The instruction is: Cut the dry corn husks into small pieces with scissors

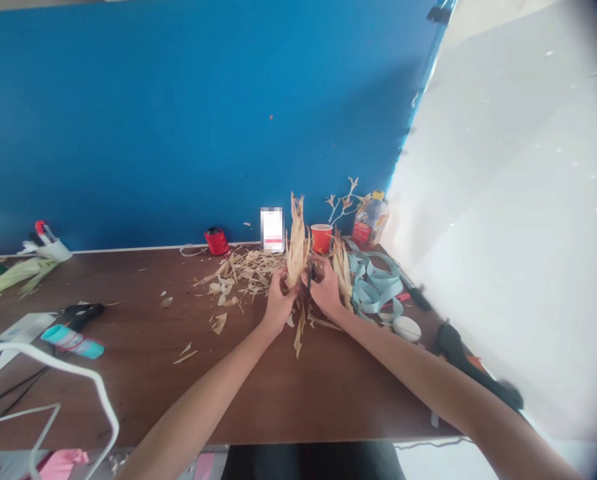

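Observation:
Over the middle of the table, my left hand (279, 297) is closed around the base of a dry corn husk (297, 250), which stands upright with its ragged tips up. Close against the husk's lower right side, my right hand (325, 287) grips a dark tool (309, 277) that looks like scissors; the fingers hide most of it. A loose strip of husk (299, 337) hangs below the hands. Many dry husk scraps (248, 270) lie behind and left of my left hand. Another bundle of husk (342, 267) is just right of my right hand.
At the back stand a red cup (321, 238), a bottle with a yellow cap (371, 220) and a red spool (217, 241). Pale blue ribbon (378, 287), a white egg-shaped piece (407, 329) and a black glue gun (473, 367) lie right. A white cable (95, 380) crosses the left front.

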### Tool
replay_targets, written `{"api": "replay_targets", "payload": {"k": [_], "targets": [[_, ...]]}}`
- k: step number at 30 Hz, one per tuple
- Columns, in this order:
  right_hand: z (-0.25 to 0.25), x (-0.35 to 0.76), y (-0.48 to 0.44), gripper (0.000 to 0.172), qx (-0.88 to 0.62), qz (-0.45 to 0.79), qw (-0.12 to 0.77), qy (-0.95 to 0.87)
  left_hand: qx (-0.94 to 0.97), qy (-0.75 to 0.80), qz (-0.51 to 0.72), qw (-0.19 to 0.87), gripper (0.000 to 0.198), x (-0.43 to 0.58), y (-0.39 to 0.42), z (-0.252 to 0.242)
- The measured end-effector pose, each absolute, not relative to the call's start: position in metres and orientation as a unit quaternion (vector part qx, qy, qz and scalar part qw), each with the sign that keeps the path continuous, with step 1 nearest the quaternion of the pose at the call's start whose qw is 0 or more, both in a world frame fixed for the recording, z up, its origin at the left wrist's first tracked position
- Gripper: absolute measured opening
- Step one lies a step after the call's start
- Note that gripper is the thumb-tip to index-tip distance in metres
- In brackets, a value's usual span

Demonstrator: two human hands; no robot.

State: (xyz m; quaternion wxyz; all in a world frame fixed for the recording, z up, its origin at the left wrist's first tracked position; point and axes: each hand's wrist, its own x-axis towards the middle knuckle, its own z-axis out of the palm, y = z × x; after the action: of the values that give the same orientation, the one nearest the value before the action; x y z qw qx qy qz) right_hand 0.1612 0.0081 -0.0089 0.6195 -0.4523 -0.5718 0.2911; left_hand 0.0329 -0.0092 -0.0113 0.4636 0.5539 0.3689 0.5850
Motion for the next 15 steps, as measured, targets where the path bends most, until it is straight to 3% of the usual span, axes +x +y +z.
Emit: {"api": "replay_targets", "payload": {"k": [15], "targets": [[-0.015,0.162,0.014,0.045,-0.469,0.276,0.618,-0.567,0.538,0.393,0.580,0.468,0.047,0.032,-0.003,-0.023]]}}
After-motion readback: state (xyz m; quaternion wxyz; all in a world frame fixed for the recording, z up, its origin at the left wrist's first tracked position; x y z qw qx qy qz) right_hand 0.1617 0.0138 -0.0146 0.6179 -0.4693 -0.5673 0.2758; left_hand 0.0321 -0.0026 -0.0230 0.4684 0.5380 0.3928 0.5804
